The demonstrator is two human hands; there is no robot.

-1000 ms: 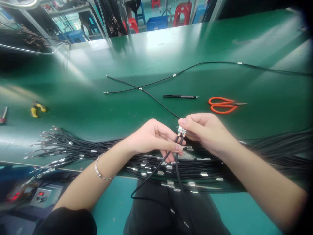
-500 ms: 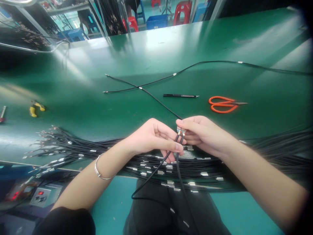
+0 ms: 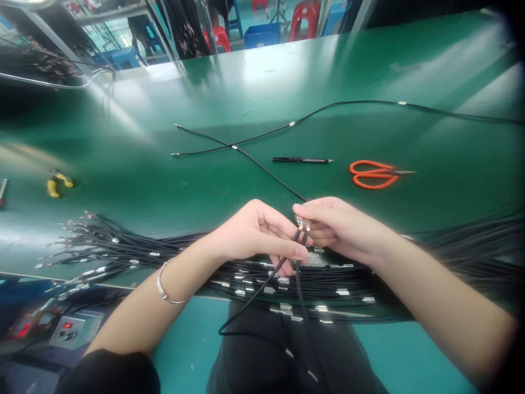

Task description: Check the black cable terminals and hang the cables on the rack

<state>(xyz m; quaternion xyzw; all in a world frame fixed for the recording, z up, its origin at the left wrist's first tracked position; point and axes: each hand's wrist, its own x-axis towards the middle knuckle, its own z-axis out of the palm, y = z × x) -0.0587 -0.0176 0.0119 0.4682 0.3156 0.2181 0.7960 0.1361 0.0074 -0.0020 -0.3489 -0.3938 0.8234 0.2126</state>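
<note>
Two black cables (image 3: 299, 279) run up from my lap, side by side, to small metallic connectors with coloured wires (image 3: 302, 223) at their ends. My left hand (image 3: 268, 235) pinches both cables just below the connectors, thumb on top. My right hand (image 3: 332, 224) grips the connector ends between thumb and fingers; part of them is hidden under the thumb. Beneath both hands lies a thick bundle of black cables (image 3: 246, 276) with silvery-white tags. Beyond them, a thin black cable (image 3: 268, 169) with pale tags crosses another on the green table.
Orange-handled scissors (image 3: 373, 175) and a black craft knife (image 3: 302, 160) lie beyond my hands on the green table (image 3: 197, 191). Yellow-handled pliers (image 3: 58, 183) are at the left. A box with a red display (image 3: 69, 329) sits lower left. Stools and a blue bin (image 3: 261, 35) stand behind.
Both hands keep hold of the cable ends, which have tilted and dropped very slightly. The view has shifted a little; everything else lies as before.
</note>
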